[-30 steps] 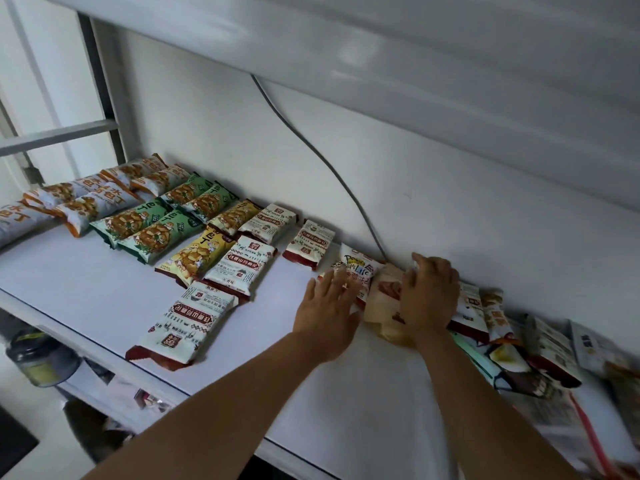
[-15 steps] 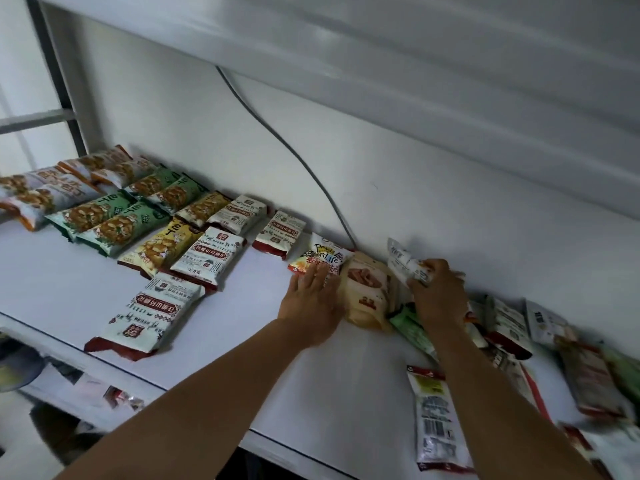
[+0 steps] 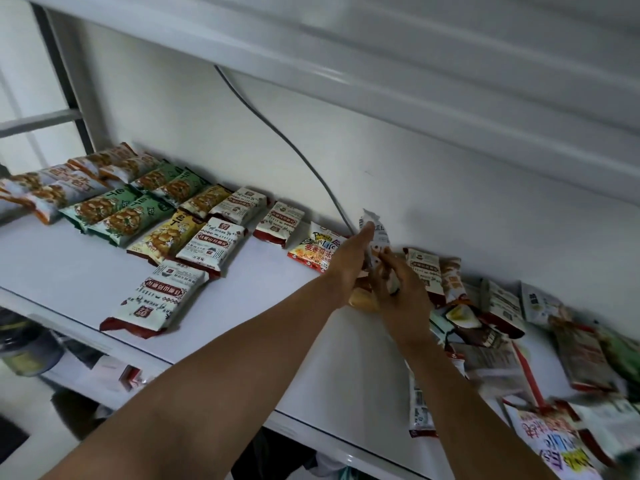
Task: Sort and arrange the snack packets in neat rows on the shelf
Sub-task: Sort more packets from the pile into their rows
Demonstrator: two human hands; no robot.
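White shelving bay, flat and even indoor light.
White back wall [image 3: 450, 188]; grey cable [image 3: 284, 137] runs diagonally down it; upper shelf [image 3: 381, 46] overhead; dark upright post [image 3: 57, 64] at left.

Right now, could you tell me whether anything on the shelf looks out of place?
Yes: the pile at the right end lies jumbled and overlapping. A lone packet sits in front of the left rows. The right hand pinches a white packet.

Right hand [image 3: 398, 292] pinches a white packet [image 3: 375, 233] upright near the back edge of the shelf [image 3: 259, 323]; left hand [image 3: 348, 261] lies flat against it.
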